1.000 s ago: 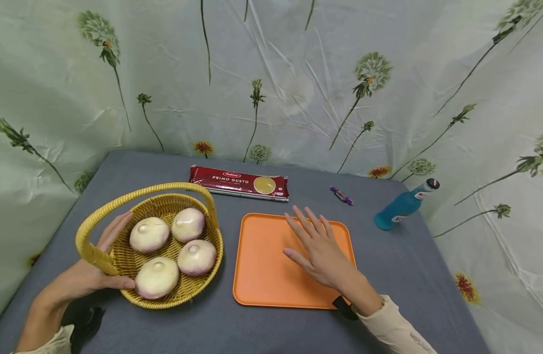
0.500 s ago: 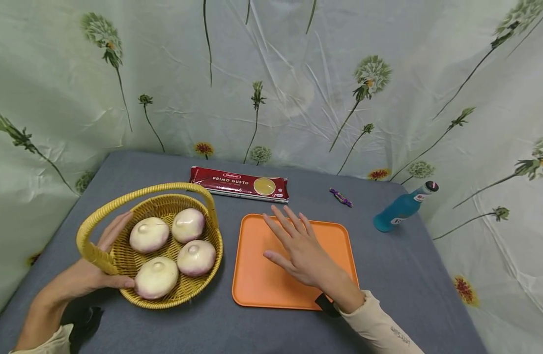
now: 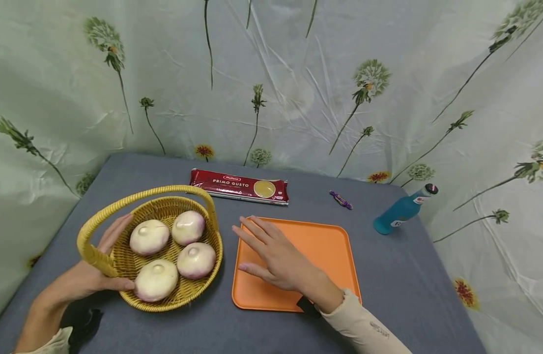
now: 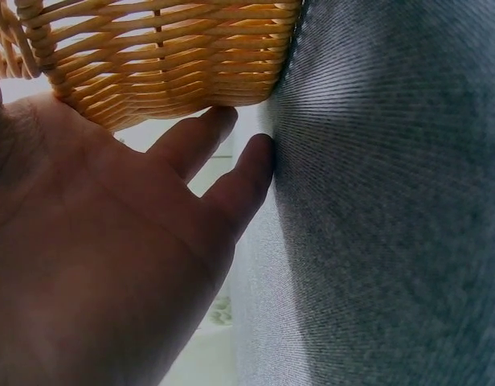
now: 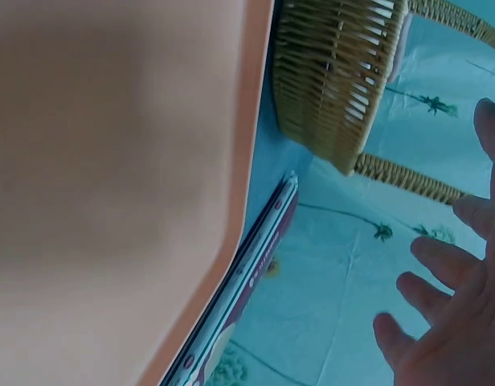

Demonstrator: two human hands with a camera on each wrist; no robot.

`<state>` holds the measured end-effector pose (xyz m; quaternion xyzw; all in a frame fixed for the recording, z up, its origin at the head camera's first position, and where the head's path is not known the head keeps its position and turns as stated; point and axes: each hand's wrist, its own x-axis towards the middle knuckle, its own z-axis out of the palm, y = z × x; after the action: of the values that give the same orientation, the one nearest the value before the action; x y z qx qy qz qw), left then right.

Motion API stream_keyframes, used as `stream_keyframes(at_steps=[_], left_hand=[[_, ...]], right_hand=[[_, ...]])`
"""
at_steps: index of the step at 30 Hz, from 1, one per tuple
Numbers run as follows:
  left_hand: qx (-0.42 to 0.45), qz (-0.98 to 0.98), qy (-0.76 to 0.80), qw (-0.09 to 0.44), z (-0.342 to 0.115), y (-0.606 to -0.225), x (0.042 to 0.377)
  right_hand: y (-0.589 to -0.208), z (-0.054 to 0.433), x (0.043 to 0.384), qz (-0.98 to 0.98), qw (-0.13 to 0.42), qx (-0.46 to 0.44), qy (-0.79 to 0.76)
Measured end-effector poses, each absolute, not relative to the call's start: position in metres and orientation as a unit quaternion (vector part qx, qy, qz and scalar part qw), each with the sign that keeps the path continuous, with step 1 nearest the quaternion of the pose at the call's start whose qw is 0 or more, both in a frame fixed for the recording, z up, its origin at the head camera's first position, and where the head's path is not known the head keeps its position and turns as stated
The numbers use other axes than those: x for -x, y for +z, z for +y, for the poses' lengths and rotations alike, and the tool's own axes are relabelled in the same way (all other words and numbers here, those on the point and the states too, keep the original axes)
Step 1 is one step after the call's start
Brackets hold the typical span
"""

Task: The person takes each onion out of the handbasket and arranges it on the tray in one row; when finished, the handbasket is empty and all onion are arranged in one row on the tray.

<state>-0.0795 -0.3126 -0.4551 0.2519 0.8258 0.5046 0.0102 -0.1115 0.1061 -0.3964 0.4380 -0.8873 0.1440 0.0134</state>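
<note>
A yellow wicker basket (image 3: 189, 295) with a tall handle stands at the left of the table. Inside lie several white-and-purple onions (image 3: 156, 280). My left hand (image 3: 87, 275) holds the basket's left side, its thumb over the rim and its fingers along the outer wall. In the left wrist view, two fingers (image 4: 243, 181) extend below the woven wall. My right hand (image 3: 275, 255) hovers over the left part of an orange tray (image 3: 324, 246), palm down. Its fingers are spread, hold nothing, and point towards the basket, apart from it.
Behind the tray lies a red pasta packet (image 3: 240, 187). A small purple wrapped candy (image 3: 340, 200) is to its right. Farther right is a blue bottle (image 3: 399, 214). A flowered cloth (image 3: 298, 123) hangs behind the grey table (image 3: 187, 334).
My right hand has moved left across the tray towards the basket, fingers still spread. The left hand and basket have stayed in place. The head view has shifted slightly.
</note>
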Motion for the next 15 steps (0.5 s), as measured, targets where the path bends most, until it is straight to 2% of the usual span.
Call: stream_keyframes(at_steps=[8,15], left_hand=[[-0.248,0.833,0.494,0.005,-0.315,-0.457,0.079],[-0.257,0.823,0.507,0.010,-0.313,-0.457,0.081]], right_hand=[[-0.396,0.086,0.113,-0.872,-0.029,-0.464,0.155],[-0.399,0.074,0.118,-0.842,-0.004,-0.511,0.173]])
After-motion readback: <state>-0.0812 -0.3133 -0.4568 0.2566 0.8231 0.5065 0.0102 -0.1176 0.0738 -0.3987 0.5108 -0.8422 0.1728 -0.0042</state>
